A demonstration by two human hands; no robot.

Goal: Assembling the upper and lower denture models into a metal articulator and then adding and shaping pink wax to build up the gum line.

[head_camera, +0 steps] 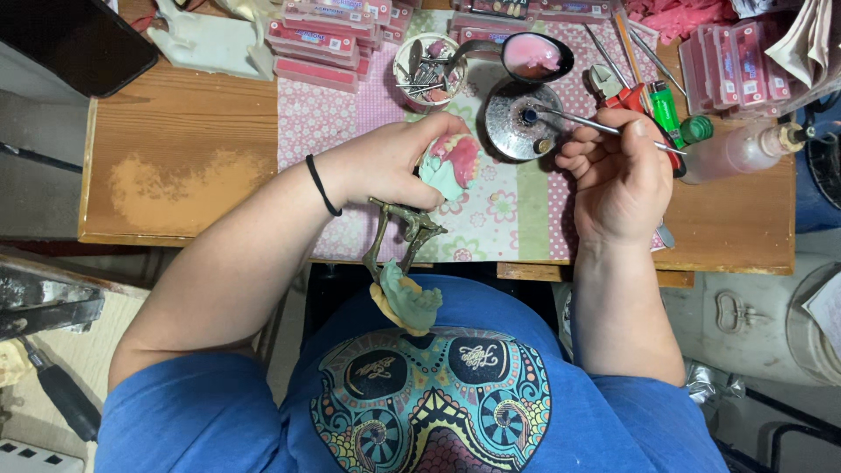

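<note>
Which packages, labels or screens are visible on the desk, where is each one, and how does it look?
Pink boxes: stacked at the desk's back left of centre, flat, with pale labels.
More pink boxes: back right, standing in a row.
Dark screen: back left corner, flat, black, unlit.
Clear bottle: lying right of the right hand, no label seen.

My left hand [394, 166]: fingers curled closed, forearm coming in from lower left
My right hand [618, 171]: fingers pinched closed, forearm rising nearly straight up

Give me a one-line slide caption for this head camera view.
Left hand holds a pink denture model on a metal articulator; right hand dips a thin metal tool toward a small round burner.
</note>
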